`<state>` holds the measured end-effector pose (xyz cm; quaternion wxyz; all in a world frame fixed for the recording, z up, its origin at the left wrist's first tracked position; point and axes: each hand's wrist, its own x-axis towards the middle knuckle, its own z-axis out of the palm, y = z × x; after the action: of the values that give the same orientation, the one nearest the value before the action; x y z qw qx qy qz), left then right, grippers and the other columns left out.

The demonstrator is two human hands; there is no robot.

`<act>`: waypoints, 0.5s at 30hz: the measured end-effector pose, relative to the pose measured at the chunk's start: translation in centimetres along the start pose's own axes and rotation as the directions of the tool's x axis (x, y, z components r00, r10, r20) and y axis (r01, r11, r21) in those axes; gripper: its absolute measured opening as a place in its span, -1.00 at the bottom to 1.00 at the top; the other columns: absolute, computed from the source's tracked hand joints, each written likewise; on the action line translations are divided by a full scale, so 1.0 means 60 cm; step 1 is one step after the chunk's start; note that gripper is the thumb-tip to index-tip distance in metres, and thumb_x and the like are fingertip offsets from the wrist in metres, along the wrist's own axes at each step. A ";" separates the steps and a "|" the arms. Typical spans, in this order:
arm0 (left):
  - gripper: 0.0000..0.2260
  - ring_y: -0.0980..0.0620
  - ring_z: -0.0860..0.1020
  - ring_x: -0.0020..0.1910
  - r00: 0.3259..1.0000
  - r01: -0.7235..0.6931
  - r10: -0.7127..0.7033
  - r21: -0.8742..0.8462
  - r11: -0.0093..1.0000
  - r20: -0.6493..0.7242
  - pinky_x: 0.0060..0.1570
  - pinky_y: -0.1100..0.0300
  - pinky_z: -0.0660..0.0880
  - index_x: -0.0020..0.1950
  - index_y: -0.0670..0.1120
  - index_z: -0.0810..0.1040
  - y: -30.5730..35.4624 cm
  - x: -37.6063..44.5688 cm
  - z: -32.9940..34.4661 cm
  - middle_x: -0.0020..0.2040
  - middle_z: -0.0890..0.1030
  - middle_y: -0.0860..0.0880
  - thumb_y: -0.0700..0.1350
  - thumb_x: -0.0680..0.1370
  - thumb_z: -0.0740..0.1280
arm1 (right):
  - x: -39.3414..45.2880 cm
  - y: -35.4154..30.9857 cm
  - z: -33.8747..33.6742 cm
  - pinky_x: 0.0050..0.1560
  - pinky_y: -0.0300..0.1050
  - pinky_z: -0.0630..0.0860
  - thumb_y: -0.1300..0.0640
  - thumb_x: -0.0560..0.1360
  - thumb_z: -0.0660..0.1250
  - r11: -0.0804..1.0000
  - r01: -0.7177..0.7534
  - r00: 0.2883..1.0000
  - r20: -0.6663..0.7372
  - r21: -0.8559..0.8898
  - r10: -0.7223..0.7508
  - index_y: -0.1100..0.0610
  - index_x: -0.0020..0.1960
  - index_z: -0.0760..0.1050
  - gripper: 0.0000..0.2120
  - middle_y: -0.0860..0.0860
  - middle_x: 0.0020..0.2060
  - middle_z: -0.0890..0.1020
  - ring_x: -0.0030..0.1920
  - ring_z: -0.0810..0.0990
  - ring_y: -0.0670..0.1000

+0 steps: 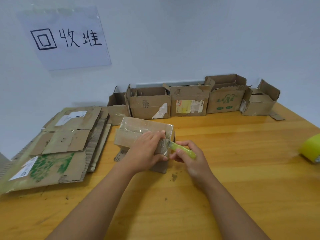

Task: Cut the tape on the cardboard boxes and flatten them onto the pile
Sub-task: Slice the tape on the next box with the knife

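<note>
The box (138, 134) lies on the table (225, 153) near its middle, just right of the pile (57, 144), its long axis running from far left to near right, the near end turned toward the person; it is small, brown, and wrapped in glossy clear tape that wrinkles over the top and the near end; the left hand (147, 151) lies over its top with fingers spread along the upper edge and thumb curled round the near end, gripping it; the right hand (188, 156) curls its fingers round the yellow-green handle of a knife (181, 149), which points left and away into the taped near end, the blade hidden at the tape; the pile is flattened cardboard, sheets overlapping, the near one printed green with a white label; along the wall stands a row of five open boxes (188, 103), flaps up, their insides mostly out of sight, so the contents cannot be told; a yellow tape roll (311, 149) lies at the table's right edge; a sign (67, 38) with handwritten characters hangs on the wall above the pile.
</note>
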<state>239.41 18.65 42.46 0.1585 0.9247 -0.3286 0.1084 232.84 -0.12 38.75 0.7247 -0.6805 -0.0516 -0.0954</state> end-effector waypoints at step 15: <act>-0.48 0.04 0.40 0.28 0.987 -0.100 0.111 0.097 0.990 -0.115 0.31 0.19 0.21 0.25 0.02 0.40 0.011 -0.019 -0.005 0.41 0.42 0.07 0.19 0.41 0.47 | 0.020 -0.010 0.023 0.17 -0.18 0.51 -0.02 0.64 0.23 0.837 0.269 0.952 0.002 -0.477 -0.305 -0.14 0.37 0.42 -0.70 -0.16 0.21 0.62 0.21 0.57 -0.14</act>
<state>238.05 18.93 42.55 0.1297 0.9040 -0.3617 0.1872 233.94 1.13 39.66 0.5160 -0.8166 -0.1013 -0.2379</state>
